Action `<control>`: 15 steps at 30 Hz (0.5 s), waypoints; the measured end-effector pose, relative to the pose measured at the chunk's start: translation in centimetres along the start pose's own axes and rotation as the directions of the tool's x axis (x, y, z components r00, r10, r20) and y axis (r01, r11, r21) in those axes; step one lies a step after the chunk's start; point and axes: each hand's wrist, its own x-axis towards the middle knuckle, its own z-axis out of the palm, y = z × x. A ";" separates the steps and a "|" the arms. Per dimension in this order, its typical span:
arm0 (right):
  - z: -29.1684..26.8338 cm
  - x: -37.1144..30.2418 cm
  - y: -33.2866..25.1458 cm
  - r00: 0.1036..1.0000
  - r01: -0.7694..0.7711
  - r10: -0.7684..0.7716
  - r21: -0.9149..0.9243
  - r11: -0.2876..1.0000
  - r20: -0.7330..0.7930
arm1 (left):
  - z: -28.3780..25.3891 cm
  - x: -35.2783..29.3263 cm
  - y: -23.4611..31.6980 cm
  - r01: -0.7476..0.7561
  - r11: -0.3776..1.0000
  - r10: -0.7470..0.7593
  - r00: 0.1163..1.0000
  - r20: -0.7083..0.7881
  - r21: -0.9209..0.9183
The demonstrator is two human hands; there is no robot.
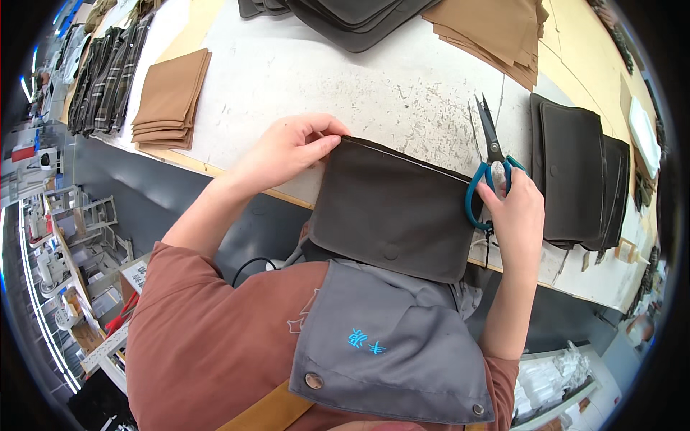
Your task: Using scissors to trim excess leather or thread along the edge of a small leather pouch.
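A dark brown panel (395, 208) of fabric or leather-like material hangs before me at the table's near edge. It has rounded lower corners and a faint round mark near the bottom. My left hand (291, 154) pinches its upper left corner between thumb and fingers. At the upper right corner my right hand (519, 212) is closed around the teal handles of a pair of scissors (494, 149). The dark blades point away from me. Whether the right fingertips also grip the panel is hard to tell. A pale line runs along the panel's top edge.
Similar dark panels (571, 172) lie stacked at right, with more dark pieces (356, 25) at the far side. Tan fabric stacks (167, 97) (496, 32) sit left and far right. Plaid pieces (111, 72) lie at far left. The white tabletop (287, 79) is scuffed.
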 end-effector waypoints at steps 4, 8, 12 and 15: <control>-0.9 -0.1 -0.9 0.999 0.026 -0.020 -0.175 0.984 0.034 | -0.6 0.7 -0.8 -0.081 0.997 0.080 0.995 0.064 0.012; -2.4 0.5 -1.8 0.976 -0.102 0.165 -0.369 0.924 0.144 | -0.8 0.8 -0.3 -0.099 0.995 0.097 0.992 0.084 0.015; -2.1 0.1 -2.9 0.998 0.025 -0.039 -0.268 0.963 -0.048 | -1.2 0.7 0.4 -0.080 0.997 0.079 0.992 0.093 0.006; 0.0 -0.3 -5.5 0.783 0.563 -0.530 0.008 0.827 -0.327 | -1.5 0.9 0.3 -0.059 0.998 0.054 0.991 0.124 0.039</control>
